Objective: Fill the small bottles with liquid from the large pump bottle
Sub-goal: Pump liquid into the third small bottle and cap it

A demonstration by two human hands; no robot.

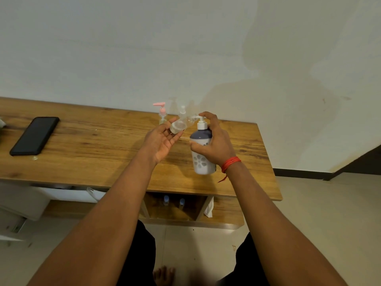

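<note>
The large pump bottle [203, 155], white with a blue-grey top and flower pattern, stands on the wooden table [92, 153]. My right hand [214, 144] grips its body, with the forefinger on the white pump head. My left hand [162, 141] holds a small clear bottle [181, 124] tilted on its side, its open neck against the pump spout. Behind them stand a small bottle with a pink pump [162, 113] and another small clear bottle with a white cap [182, 111].
A black phone [35, 135] lies on the table at the left. The wall runs right behind the table. Two blue-capped bottles [174, 201] stand on the shelf under the table. The table's right edge is close to the pump bottle.
</note>
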